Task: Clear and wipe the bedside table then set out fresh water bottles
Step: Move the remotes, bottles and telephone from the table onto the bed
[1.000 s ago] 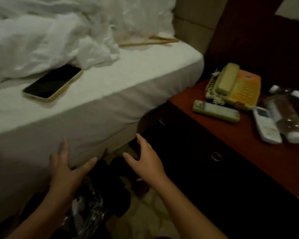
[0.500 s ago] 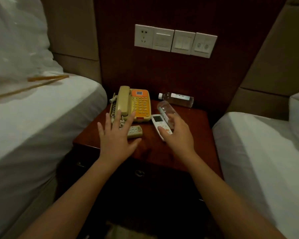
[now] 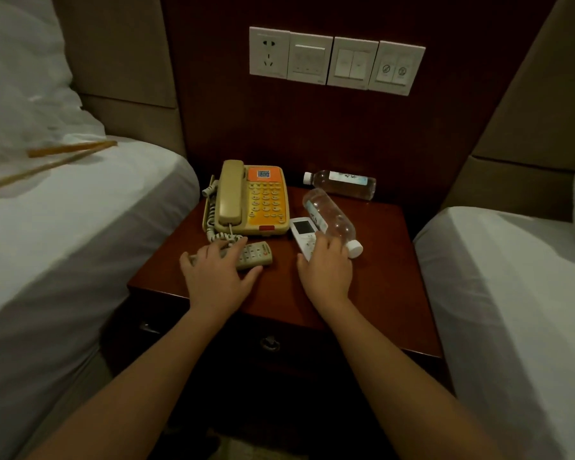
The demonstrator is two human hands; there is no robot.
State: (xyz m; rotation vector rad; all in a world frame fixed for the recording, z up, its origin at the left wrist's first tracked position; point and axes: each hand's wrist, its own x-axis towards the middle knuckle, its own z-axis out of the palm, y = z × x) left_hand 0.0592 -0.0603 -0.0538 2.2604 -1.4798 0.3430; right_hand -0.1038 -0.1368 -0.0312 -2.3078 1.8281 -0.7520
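The red-brown bedside table [image 3: 372,287] stands between two beds. My left hand [image 3: 218,273] rests on a grey remote [image 3: 256,255] near the table's front left, fingers laid across it and thumb at its near edge. My right hand [image 3: 326,267] lies on the lower end of a white remote [image 3: 304,230]. Its fingers reach to the neck of a clear water bottle [image 3: 329,219] that lies on its side beside the remote, white cap toward me. A second bottle [image 3: 344,184] lies against the back wall. A beige and orange telephone [image 3: 253,200] sits at the back left.
White beds flank the table, left bed [image 3: 73,234] and right bed [image 3: 512,293]. Two thin wooden sticks [image 3: 70,151] lie on the left bed by a pillow. A socket and switch panel [image 3: 336,61] is on the dark wall above. A drawer knob [image 3: 270,343] shows on the table's front.
My view swung from the floor by the left bed to the bedside table. Both hands came up, reached over the table, and lowered onto the two remotes.
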